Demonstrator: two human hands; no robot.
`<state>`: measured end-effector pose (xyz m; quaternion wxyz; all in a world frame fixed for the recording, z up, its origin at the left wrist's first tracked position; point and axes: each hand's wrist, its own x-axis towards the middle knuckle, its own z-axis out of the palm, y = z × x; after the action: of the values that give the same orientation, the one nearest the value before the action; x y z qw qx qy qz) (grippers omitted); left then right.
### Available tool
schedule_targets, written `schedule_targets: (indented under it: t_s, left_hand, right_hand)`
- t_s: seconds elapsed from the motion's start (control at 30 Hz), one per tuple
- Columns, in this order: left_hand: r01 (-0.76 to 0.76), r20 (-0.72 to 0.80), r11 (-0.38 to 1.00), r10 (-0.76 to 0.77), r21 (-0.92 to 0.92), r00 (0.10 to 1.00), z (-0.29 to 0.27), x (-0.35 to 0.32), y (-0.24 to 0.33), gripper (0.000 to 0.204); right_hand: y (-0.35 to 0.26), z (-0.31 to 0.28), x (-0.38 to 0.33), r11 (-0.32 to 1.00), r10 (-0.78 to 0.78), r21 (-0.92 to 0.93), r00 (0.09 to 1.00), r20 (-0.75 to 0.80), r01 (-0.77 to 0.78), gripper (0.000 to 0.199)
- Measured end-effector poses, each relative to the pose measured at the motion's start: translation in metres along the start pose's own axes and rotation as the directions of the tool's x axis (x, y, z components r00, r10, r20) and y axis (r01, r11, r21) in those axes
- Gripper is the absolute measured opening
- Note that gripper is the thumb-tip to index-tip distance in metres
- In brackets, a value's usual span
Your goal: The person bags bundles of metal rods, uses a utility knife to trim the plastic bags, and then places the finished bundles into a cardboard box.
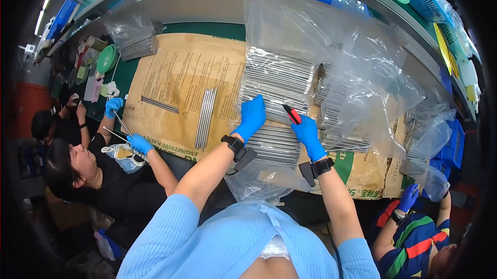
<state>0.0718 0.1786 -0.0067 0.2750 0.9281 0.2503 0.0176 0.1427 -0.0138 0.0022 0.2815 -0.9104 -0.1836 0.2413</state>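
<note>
In front of me lies a wide stack of thin, shiny metal rods (277, 72), side by side on clear plastic. A second row of rods (269, 144) lies nearer to me. My left hand (252, 116), in a blue glove, is closed at the left side of the stack, around the line between the two rows. What its fingers grip is hidden. My right hand (308, 134), also blue-gloved, closes around a red and black cutter (294, 116). The cutter's black tip points up and left over the rods. Its blade cannot be made out.
Brown paper (176, 72) covers the bench, with a few loose rods (206, 118) on it. Crumpled clear plastic bags (362, 77) and more rods lie at right. A co-worker's gloved hands (139, 143) hold rods at left; another person's glove (408, 197) shows at right. A shelf edge crosses above.
</note>
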Motion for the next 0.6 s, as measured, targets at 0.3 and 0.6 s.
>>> schedule_targets:
  t_s: [0.3, 0.6]
  left_hand:
    - [0.123, 0.241, 0.953, -0.054, -0.278, 0.969, 0.001, 0.0, -0.011, 0.025]
    - [0.239, 0.222, 0.948, -0.192, -0.21, 0.956, 0.004, -0.006, -0.001, 0.028]
  right_hand:
    - [-0.003, -0.003, -0.026, 0.949, -0.299, -0.094, 0.954, 0.036, 0.301, 0.029]
    - [-0.058, -0.04, 0.003, 0.695, -0.527, -0.523, 0.844, 0.094, 0.493, 0.013]
